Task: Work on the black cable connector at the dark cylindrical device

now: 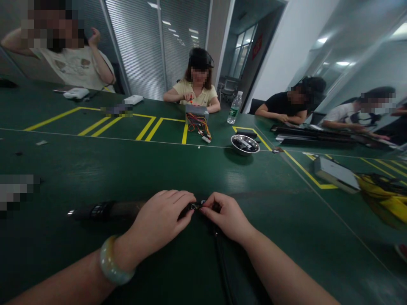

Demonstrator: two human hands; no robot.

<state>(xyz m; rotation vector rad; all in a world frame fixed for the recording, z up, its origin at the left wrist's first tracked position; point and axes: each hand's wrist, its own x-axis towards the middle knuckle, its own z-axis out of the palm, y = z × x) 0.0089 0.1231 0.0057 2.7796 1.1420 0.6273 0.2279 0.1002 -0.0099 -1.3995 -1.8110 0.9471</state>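
A long dark tube [122,210] lies sideways in front of me, with a ribbed black collar [101,210] and a shiny tip at its left end. My left hand [165,216] is wrapped over the tube's right end, and its palm hides that part. Close beside it, my right hand [224,214] is closed in a pinch, thumb against fingers. A black strap [220,250] runs down from this hand toward the near edge. Between the two hands shows a small metal ring [193,206]. The piece right at the right fingertips is too small to make out.
On the green table [143,165] stand a metal bowl [244,145] of dark parts, a plastic bottle [234,108] and a grey box [196,113] with coloured wires. A pale box [336,173] and yellow cloth [389,199] lie right. Several people sit across the table.
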